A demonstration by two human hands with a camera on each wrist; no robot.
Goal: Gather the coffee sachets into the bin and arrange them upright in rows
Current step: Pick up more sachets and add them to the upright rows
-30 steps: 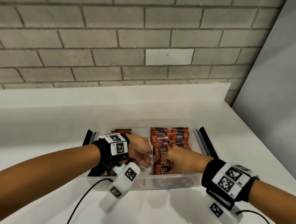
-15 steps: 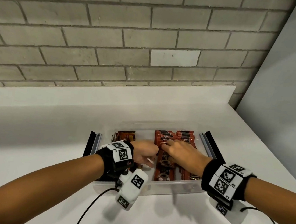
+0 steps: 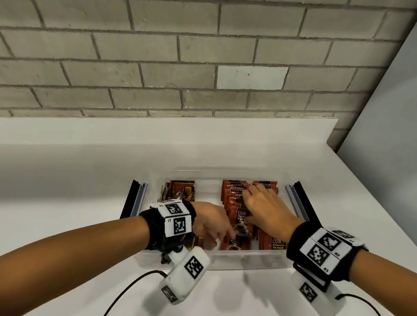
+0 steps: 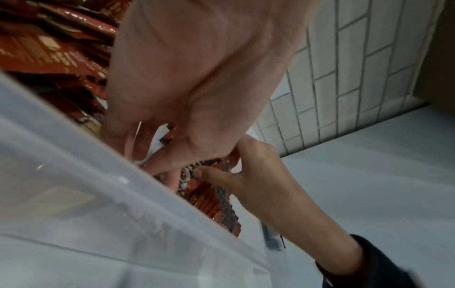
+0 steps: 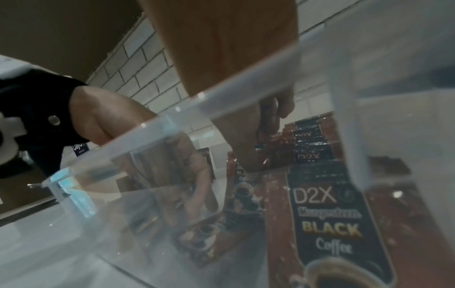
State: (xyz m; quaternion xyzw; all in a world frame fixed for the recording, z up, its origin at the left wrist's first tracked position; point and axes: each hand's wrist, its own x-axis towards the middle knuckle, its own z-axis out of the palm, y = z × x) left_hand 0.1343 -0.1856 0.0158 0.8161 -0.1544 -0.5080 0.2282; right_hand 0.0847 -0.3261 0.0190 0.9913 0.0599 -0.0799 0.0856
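Right hand (image 3: 265,210): fingers flat on sachets (image 3: 239,199), frame centre | left hand (image 3: 209,225): fingertips touching leaning sachet (image 3: 240,228), grip unclear | bin (image 3: 217,258): lower centre.

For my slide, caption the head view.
Both hands tidy red foil coffee sachets inside a clear plastic bin.

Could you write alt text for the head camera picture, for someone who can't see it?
Two hands reach into a clear plastic bin on a white counter: the right hand lies on rows of red coffee sachets, the left hand beside them.
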